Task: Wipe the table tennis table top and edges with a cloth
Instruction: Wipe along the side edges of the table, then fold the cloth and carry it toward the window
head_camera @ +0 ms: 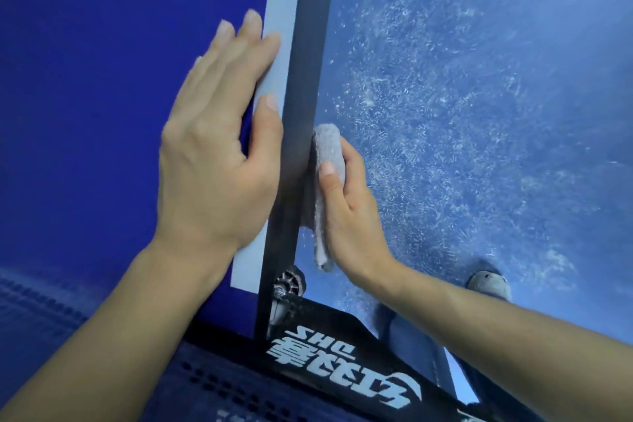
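head: blue table top (pixel 102 79), speckled floor (pixel 479 79)

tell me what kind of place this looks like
Probably a table tennis hall or sports room: a blue table top with a white edge line, a net post bracket printed DHS, and speckled blue sports flooring.
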